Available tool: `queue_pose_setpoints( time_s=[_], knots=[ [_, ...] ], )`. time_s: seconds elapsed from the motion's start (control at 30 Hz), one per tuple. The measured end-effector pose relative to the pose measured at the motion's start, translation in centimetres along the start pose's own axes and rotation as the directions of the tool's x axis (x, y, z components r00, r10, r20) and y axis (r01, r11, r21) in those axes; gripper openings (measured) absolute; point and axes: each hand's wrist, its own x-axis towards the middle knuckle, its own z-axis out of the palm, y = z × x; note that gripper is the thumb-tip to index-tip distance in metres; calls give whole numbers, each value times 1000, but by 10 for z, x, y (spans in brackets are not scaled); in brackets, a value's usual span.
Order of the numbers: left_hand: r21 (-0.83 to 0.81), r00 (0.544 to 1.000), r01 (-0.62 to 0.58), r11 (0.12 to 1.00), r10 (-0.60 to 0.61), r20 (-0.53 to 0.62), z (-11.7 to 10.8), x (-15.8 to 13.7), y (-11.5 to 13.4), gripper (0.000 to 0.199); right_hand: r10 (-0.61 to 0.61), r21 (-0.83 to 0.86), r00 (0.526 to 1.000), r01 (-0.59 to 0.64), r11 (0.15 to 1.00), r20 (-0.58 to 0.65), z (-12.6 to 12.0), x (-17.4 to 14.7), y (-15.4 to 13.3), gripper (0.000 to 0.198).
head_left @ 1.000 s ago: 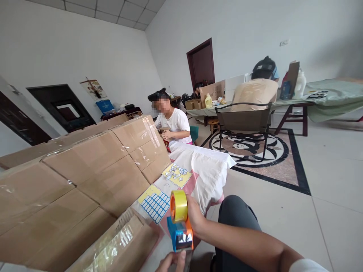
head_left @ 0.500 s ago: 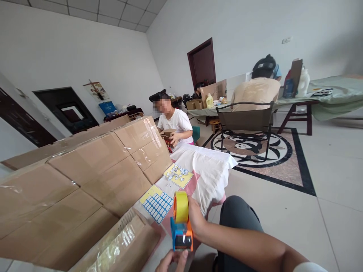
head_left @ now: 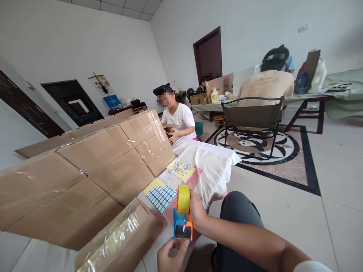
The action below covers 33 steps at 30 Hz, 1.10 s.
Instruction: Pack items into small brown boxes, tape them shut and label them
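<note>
Brown cardboard makes the biggest thing close by: a tall stack of boxes [head_left: 102,166] at 10 o'clock, counting from the tape cutter as the middle of the clock. They are piled tight and flat side to flat side, likely so they take little room and do not tip.

Next is the surface [head_left: 215,162], under a white cloth with pink patches, reaching to 1 o'clock. At its far end, at 12 o'clock, sits a co-worker [head_left: 181,115] in a white shirt.

One long box [head_left: 138,241] lies low between 8 and 9 o'clock, with shiny tape on top. It is near the left hand, perhaps to be easy to reach.

Two yellow sheets lie flat: the near sheet [head_left: 161,197] at 10 o'clock, with rows of blue-edged labels, and the far sheet [head_left: 180,170] at 12, with loose bits on it.

The blue and orange tape cutter [head_left: 183,219] is up in the air, gripped from 3 o'clock by the right hand [head_left: 197,211]. Its yellow roll [head_left: 184,198] is at the top, so the cutting end seems turned toward the left hand [head_left: 171,257] at 7 o'clock. That hand is curled, a fingertip at the cutter's edge; whether it pinches any tape, one cannot tell.
</note>
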Motion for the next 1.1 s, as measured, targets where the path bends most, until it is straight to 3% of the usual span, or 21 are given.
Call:
queue_pose_setpoints(
  time_s=[0.1, 0.33, 0.5, 0.7, 1.1],
  knots=[
    [11, 1000, -15, 1000, 15, -11, -1, 2, 0, 64, 74, 34, 996, -76, 997, 52, 1, 0, -1, 36],
    [88, 991, -106, 990, 112, -75, -4, 0, 8, 61, 71, 23, 996, -72, 997, 54, -1, 0, -1, 35],
    [151, 981, -172, 973, 183, -61, -6, -2, 4, 57, 95, 43, 992, -99, 994, 87, -5, 6, 4, 39],
    [176, 990, -128, 976, 136, -34, -7, 2, -3, 58, 69, 19, 994, -71, 997, 79, -2, 5, 6, 43],
    [167, 985, -156, 974, 166, -50, -7, 2, 3, 59, 58, 48, 994, -63, 997, 96, -6, 14, 7, 38]
  ],
)
